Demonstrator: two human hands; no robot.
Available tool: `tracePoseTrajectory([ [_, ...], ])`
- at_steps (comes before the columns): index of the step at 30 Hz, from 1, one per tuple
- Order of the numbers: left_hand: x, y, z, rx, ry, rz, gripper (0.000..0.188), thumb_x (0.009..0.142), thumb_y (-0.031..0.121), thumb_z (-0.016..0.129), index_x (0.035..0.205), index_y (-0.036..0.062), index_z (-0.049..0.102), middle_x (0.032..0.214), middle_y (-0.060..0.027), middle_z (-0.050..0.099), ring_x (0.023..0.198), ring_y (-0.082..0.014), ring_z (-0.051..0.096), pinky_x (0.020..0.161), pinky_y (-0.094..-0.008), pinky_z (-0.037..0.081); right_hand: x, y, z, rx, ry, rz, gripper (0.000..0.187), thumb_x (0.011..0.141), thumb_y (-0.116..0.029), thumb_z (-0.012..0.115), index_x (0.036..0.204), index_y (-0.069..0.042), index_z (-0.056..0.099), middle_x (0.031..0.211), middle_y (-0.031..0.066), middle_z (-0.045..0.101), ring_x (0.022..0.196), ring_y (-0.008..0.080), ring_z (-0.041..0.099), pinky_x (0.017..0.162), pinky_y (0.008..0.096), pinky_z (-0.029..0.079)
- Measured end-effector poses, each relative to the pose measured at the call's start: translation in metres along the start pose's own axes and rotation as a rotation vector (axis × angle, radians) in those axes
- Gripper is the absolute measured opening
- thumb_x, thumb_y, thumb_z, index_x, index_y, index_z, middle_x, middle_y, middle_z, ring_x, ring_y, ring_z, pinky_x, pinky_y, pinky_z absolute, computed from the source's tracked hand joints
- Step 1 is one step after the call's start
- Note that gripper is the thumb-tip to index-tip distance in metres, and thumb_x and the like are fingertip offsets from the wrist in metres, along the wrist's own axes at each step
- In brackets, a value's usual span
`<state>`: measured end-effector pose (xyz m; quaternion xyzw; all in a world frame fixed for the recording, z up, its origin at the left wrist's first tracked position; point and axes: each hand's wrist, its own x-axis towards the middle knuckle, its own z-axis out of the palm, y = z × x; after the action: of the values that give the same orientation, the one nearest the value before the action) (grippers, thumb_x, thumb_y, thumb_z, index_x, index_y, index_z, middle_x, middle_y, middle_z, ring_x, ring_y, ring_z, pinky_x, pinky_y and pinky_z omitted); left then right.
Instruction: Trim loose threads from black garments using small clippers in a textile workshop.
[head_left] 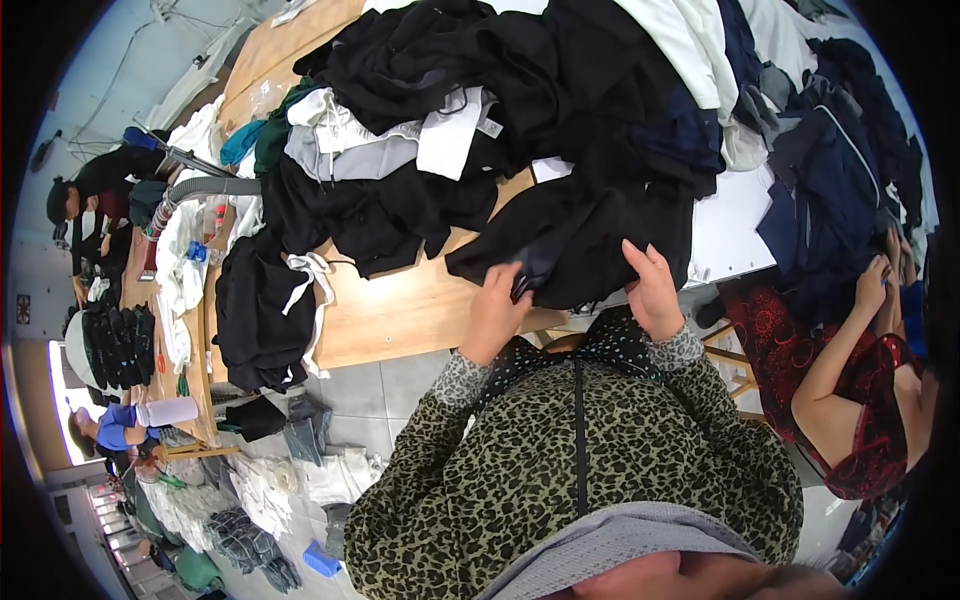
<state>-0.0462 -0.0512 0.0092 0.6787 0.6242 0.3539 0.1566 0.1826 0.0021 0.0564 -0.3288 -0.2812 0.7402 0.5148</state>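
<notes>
A black garment (590,245) lies spread over the table's near edge in front of me. My left hand (497,312) is closed on its near left edge, fingers pinched at the cloth by a shiny dark bluish patch. A small dark loop shows at those fingertips; what it is, I cannot make out. My right hand (655,292) is beside the garment's right side, thumb raised and fingers stretched out, close to the cloth. Whether its fingertips touch the fabric is unclear.
Heaped black clothes (440,60) cover the far table (400,315). Grey shorts (350,155) and a black garment with white ties (262,310) lie leftward. At right, a co-worker's hands (872,285) handle navy clothing (825,200). Other people sit at far left.
</notes>
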Motion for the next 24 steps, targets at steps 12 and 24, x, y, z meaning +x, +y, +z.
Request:
tracePoseTrajectory([
  [12,0.035,-0.001,-0.070,-1.304,0.042,-0.719,0.013,0.090,0.017,0.059,0.099,0.0078,0.061,0.088,-0.0013,0.067,0.069,-0.0059,0.062,0.042,-0.0158,0.037,0.022,-0.044,-0.041,0.041,0.118,-0.044,0.026,0.092,-0.015,0.055,0.113,0.000,0.058,0.110,0.0076,0.063,0.098,0.0165,0.061,0.088,0.0282,0.047],
  [24,0.070,-0.038,-0.067,-1.237,0.147,-0.860,0.010,0.089,0.018,0.062,0.089,0.0083,0.058,0.079,0.0009,0.062,0.055,-0.0051,0.052,0.038,-0.0178,0.032,0.075,-0.047,-0.050,-0.062,0.094,0.139,0.030,0.093,-0.016,0.053,0.116,0.003,0.056,0.107,0.0076,0.063,0.096,0.0140,0.060,0.087,0.0261,0.047],
])
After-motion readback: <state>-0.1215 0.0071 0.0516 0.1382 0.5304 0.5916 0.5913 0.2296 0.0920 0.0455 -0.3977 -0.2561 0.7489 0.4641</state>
